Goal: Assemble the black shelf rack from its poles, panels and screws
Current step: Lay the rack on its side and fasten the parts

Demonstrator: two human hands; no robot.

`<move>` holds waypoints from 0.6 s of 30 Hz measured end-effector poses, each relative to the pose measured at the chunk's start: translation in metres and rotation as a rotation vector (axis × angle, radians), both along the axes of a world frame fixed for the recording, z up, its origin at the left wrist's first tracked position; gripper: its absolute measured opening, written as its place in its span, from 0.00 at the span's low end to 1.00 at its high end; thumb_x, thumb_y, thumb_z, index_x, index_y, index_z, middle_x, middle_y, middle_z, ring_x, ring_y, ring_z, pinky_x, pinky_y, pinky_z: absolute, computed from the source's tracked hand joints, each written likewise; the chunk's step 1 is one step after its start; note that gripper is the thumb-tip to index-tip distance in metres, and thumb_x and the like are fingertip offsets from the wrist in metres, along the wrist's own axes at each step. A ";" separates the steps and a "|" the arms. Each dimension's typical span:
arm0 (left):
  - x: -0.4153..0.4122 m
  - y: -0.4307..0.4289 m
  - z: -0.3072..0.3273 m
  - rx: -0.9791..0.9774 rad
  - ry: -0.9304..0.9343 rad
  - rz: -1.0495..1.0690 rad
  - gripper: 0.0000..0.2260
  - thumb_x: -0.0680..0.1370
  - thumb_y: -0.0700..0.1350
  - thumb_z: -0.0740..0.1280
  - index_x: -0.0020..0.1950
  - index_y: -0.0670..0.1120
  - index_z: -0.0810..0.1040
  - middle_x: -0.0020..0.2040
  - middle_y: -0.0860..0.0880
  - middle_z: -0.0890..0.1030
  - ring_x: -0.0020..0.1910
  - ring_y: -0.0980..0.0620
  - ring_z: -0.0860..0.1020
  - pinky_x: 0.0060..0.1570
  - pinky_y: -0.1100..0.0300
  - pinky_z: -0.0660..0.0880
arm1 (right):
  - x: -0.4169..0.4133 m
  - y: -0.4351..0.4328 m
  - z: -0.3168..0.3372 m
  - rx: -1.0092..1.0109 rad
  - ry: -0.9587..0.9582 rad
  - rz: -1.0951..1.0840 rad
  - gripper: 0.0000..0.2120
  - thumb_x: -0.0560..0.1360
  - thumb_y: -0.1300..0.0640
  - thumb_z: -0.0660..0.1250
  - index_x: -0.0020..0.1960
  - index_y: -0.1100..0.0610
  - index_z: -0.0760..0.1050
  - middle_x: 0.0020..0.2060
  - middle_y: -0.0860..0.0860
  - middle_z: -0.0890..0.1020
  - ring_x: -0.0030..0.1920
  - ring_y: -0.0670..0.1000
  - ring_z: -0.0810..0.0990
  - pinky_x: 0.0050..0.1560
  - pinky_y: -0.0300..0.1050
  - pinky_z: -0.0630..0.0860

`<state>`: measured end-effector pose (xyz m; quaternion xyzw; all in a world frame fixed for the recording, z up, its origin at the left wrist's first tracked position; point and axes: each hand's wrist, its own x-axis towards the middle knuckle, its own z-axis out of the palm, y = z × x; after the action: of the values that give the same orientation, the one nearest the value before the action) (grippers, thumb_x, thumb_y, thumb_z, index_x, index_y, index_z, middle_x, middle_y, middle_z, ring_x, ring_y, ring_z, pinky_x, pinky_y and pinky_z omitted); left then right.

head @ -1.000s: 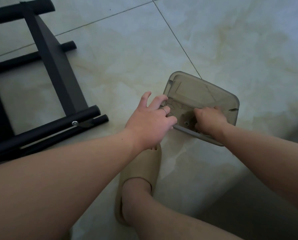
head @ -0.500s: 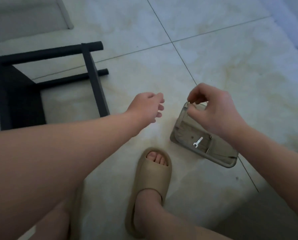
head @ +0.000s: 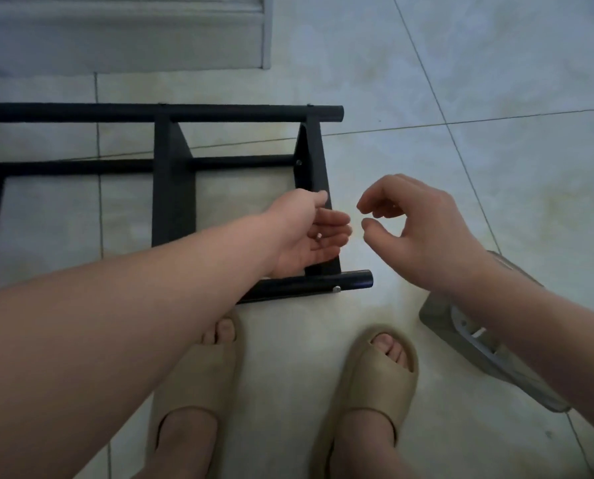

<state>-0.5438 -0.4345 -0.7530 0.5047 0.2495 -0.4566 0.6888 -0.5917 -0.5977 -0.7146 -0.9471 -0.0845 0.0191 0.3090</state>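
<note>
The black shelf rack (head: 171, 174) lies on its side on the tiled floor, with upright panels joined between long poles. A silver screw head (head: 337, 289) shows on the near pole (head: 354, 280). My left hand (head: 309, 236) is palm up over the right-end panel (head: 314, 160), fingers loosely extended; a small silver glint at the finger base looks like a ring. My right hand (head: 416, 233) hovers just right of it, fingers curled, thumb and forefinger slightly apart with nothing visible between them.
A grey translucent parts tray (head: 437, 312) sits on the floor at the right, partly under my right forearm, with a small white wrench (head: 477, 333) in it. My feet in beige slides (head: 382, 375) stand near the rack. A pale baseboard (head: 185, 46) runs along the top.
Both hands left the parts tray and moved left over the rack's right end. My left hand turned palm up. My right hand's pinch loosened. The view swung toward the rack.
</note>
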 end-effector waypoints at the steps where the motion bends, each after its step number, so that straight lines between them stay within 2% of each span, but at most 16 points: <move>1: 0.001 0.009 -0.005 0.035 -0.010 0.020 0.21 0.85 0.52 0.57 0.42 0.41 0.80 0.33 0.46 0.82 0.31 0.53 0.79 0.33 0.61 0.75 | 0.002 0.001 -0.005 -0.025 0.032 -0.017 0.05 0.74 0.60 0.68 0.50 0.55 0.79 0.45 0.47 0.81 0.47 0.44 0.77 0.51 0.39 0.74; 3: 0.006 0.026 -0.016 0.092 -0.046 0.056 0.17 0.84 0.50 0.60 0.41 0.43 0.79 0.32 0.48 0.79 0.29 0.55 0.75 0.29 0.64 0.72 | 0.006 0.002 -0.018 -0.115 0.159 -0.020 0.09 0.77 0.58 0.68 0.56 0.53 0.77 0.51 0.45 0.80 0.52 0.43 0.77 0.56 0.41 0.74; 6: 0.009 0.042 -0.031 0.246 -0.128 0.017 0.13 0.82 0.47 0.61 0.41 0.44 0.77 0.31 0.50 0.74 0.26 0.56 0.69 0.25 0.66 0.67 | 0.009 0.003 -0.034 -0.336 0.451 0.060 0.20 0.78 0.48 0.68 0.69 0.51 0.73 0.64 0.47 0.76 0.66 0.50 0.74 0.65 0.45 0.69; 8: 0.004 0.046 -0.041 0.352 -0.182 -0.091 0.12 0.81 0.47 0.62 0.42 0.44 0.79 0.32 0.50 0.73 0.27 0.55 0.67 0.26 0.65 0.64 | 0.007 0.004 -0.039 -0.423 0.628 0.128 0.25 0.77 0.41 0.69 0.69 0.50 0.73 0.64 0.46 0.77 0.67 0.50 0.74 0.66 0.47 0.70; 9: 0.000 0.046 -0.045 0.376 -0.199 -0.154 0.12 0.81 0.48 0.62 0.44 0.44 0.80 0.33 0.50 0.72 0.28 0.54 0.67 0.27 0.64 0.64 | 0.006 0.005 -0.040 -0.417 0.695 0.141 0.24 0.75 0.39 0.71 0.66 0.49 0.76 0.59 0.44 0.79 0.63 0.50 0.77 0.62 0.46 0.73; 11: -0.008 0.044 -0.050 0.396 -0.250 -0.283 0.11 0.81 0.50 0.64 0.47 0.45 0.81 0.34 0.49 0.73 0.30 0.53 0.68 0.29 0.62 0.66 | 0.002 0.006 -0.043 -0.428 0.760 0.182 0.19 0.71 0.37 0.74 0.53 0.48 0.78 0.45 0.43 0.81 0.49 0.48 0.80 0.49 0.45 0.76; 13: -0.012 0.042 -0.052 0.424 -0.327 -0.381 0.10 0.81 0.50 0.65 0.50 0.46 0.83 0.36 0.49 0.75 0.32 0.52 0.70 0.30 0.62 0.68 | -0.001 0.005 -0.044 -0.472 0.738 0.231 0.17 0.71 0.37 0.75 0.42 0.48 0.74 0.35 0.46 0.77 0.37 0.47 0.76 0.37 0.42 0.71; 15: -0.011 0.040 -0.051 0.413 -0.369 -0.438 0.11 0.81 0.50 0.64 0.55 0.48 0.83 0.37 0.49 0.76 0.33 0.52 0.71 0.28 0.63 0.67 | -0.004 0.006 -0.042 -0.461 0.680 0.233 0.18 0.73 0.39 0.73 0.36 0.48 0.69 0.31 0.47 0.74 0.32 0.46 0.72 0.31 0.37 0.65; 18: -0.013 0.037 -0.050 0.329 -0.351 -0.450 0.11 0.82 0.48 0.63 0.59 0.48 0.83 0.35 0.49 0.74 0.33 0.51 0.69 0.28 0.63 0.66 | -0.011 0.007 -0.040 -0.458 0.656 0.222 0.19 0.74 0.40 0.73 0.34 0.49 0.69 0.29 0.47 0.74 0.31 0.45 0.72 0.29 0.37 0.64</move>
<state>-0.5563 -0.3974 -0.8027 0.7225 0.0797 -0.4570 0.5126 -0.6028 -0.5904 -0.7544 -0.9202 -0.0767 0.3715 0.0969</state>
